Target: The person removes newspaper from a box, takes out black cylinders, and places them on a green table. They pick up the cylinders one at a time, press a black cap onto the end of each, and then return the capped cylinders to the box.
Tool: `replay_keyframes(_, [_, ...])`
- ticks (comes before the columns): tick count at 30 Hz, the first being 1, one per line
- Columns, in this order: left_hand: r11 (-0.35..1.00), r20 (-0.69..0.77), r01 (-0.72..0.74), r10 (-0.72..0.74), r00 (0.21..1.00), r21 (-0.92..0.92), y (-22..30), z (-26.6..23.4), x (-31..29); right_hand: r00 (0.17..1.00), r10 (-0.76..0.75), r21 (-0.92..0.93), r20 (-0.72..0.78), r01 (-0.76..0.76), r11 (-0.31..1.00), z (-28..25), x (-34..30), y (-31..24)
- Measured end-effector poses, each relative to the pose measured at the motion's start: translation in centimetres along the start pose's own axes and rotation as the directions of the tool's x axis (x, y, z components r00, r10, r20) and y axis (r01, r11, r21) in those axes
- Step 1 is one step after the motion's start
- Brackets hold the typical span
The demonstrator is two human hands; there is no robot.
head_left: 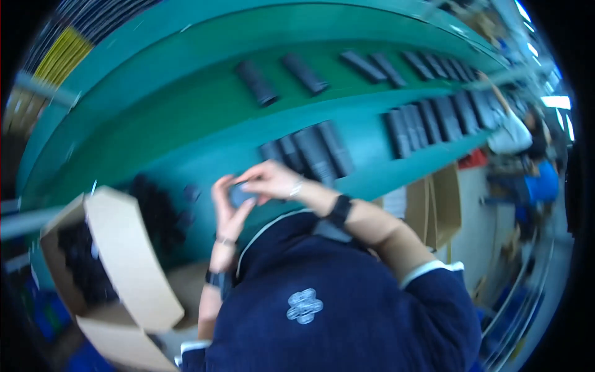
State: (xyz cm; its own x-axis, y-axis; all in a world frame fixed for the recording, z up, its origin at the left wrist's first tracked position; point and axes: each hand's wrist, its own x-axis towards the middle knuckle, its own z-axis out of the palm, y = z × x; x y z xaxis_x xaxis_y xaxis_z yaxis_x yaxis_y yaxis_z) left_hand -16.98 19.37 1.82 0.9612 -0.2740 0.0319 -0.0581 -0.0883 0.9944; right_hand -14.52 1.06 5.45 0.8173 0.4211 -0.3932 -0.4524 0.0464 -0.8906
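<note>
In front of my body, my left hand and my right hand meet around a small dark grey-blue rounded piece. The fingers of both hands are closed on it, and blur hides its exact kind. Just beyond my right hand, several dark tubular pieces lie side by side on the teal worktop. To the left of my left hand is a heap of small black parts, with a few loose small dark pieces between.
An open cardboard box holding black parts stands at the left. Beyond the worktop, a green strip carries spaced dark tubes. More tubes line up at the right, near another person. A cardboard box stands right.
</note>
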Motion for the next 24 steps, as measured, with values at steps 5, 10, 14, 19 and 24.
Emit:
replay_keyframes(5, [0.984,0.065,0.128,-0.12,0.991,-0.128,1.8,0.8,0.2,1.0,-0.027,0.025,-0.006,0.028,0.999,-0.2,0.7,1.4])
replay_keyframes(10, [0.973,0.193,0.133,-0.096,0.976,-0.188,1.9,1.1,1.5,0.993,-0.11,-0.022,0.047,0.111,0.994,-0.5,-0.1,0.9])
replay_keyframes(14, [0.977,0.169,0.145,-0.118,0.979,-0.158,1.4,0.5,2.7,0.985,-0.172,-0.149,-0.028,0.166,0.975,-0.2,0.5,-0.1])
replay_keyframes(19, [0.986,0.158,-0.08,0.104,0.982,-0.147,-2.8,-1.4,2.3,0.983,-0.158,-0.126,-0.096,0.145,0.981,0.1,2.7,-0.6])
replay_keyframes(24, [0.932,0.027,0.211,-0.213,0.977,-0.296,-4.9,-1.6,3.7,0.991,-0.136,0.04,0.011,0.136,0.99,-0.2,2.6,-1.4])
